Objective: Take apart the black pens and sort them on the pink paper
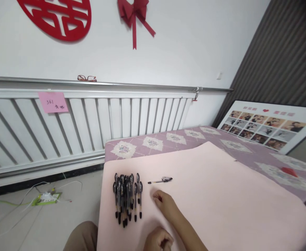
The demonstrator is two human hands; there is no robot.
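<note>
A bunch of black-capped clear pens (126,197) lies heaped on the left part of a pink sheet (221,205). One single pen (160,180) rests apart, to the right of the bunch, lying sideways. My right hand (164,204) is just below that pen, not touching it; its fingers are curled in and nothing shows in them. At the bottom edge my left hand (158,240) is also curled, with no object visible in it and its lower part cut off by the frame.
The pink sheet covers a purple patterned cloth (165,141). A photo board (262,125) leans at the right. Behind stands a white radiator (132,115) with glasses (87,78) on its pipe. A power strip (46,198) with cables lies on the floor. A knee (82,237) shows lower left.
</note>
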